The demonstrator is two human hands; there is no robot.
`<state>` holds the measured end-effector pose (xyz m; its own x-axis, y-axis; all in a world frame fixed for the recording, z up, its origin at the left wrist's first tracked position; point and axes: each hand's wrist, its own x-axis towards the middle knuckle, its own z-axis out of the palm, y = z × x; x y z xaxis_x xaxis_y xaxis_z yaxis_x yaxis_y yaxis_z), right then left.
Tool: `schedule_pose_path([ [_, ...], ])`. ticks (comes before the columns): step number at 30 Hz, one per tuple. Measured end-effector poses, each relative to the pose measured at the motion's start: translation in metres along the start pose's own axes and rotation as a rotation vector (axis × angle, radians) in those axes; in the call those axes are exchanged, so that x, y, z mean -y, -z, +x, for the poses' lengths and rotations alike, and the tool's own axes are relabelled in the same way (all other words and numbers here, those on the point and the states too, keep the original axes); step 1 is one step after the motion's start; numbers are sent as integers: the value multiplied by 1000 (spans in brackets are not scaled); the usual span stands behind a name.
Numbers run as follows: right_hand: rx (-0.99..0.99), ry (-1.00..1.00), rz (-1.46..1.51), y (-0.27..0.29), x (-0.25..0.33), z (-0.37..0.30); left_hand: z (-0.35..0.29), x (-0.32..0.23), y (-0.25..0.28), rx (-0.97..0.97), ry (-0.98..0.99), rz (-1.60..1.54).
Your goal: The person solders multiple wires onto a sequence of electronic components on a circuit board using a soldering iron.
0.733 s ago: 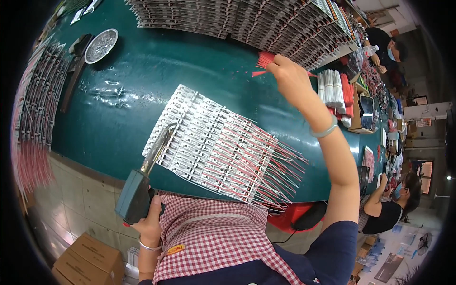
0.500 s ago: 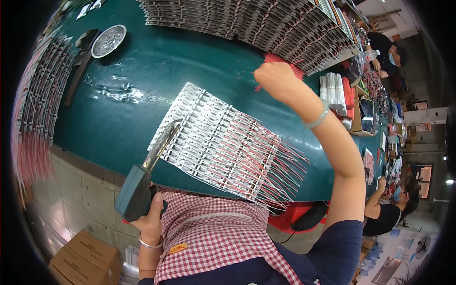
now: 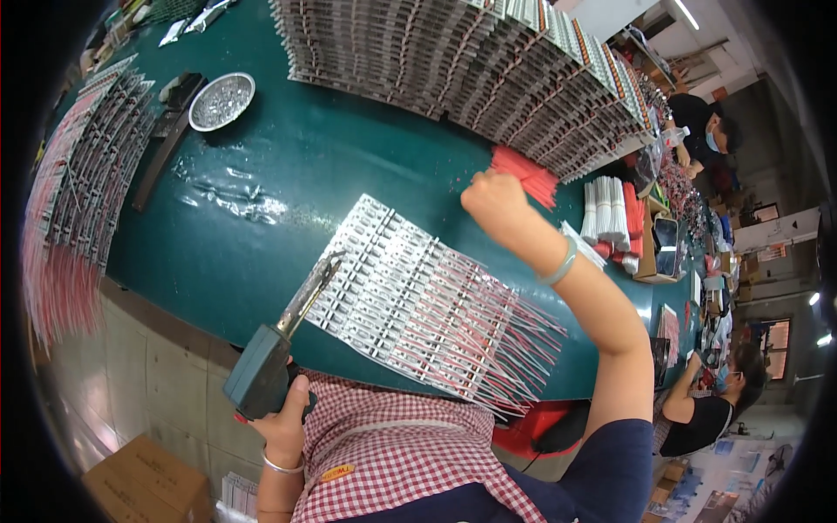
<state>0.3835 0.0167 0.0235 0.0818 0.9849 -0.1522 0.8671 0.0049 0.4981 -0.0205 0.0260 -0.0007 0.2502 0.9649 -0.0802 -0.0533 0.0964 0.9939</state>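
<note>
My left hand [image 3: 286, 427] is wrapped round the handle of a dark green soldering gun [image 3: 260, 370]. Its metal barrel and tip reach over the left edge of a panel of small white circuit boards [image 3: 375, 288]. Red and white wires [image 3: 514, 340] stick out from the panel's right side and hang over the table edge. Beyond the panel, my right hand [image 3: 497, 202] is closed in a fist beside a pile of red wires [image 3: 530, 177]. What its fingers hold, if anything, is hidden.
Tall stacked panels [image 3: 453, 65] stand along the far side of the green table [image 3: 218, 261]. A metal bowl [image 3: 221, 102] sits far left, near more wired panels [image 3: 87, 183]. White wire bundles [image 3: 605, 212] lie at right beside a box [image 3: 656, 248]. Two people sit farther right.
My right hand has drawn slightly back from the red wire pile, which now shows more fully. The whole view has shifted a little. My left hand keeps its grip on the soldering gun.
</note>
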Motion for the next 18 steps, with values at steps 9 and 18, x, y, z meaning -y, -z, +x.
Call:
schedule_pose_path([
  [9,120,6,31,0,11,-2,20,-24,-21,-25,134,-332],
  [18,159,-20,52,8,2,-3,33,-34,-36,10,136,-356],
])
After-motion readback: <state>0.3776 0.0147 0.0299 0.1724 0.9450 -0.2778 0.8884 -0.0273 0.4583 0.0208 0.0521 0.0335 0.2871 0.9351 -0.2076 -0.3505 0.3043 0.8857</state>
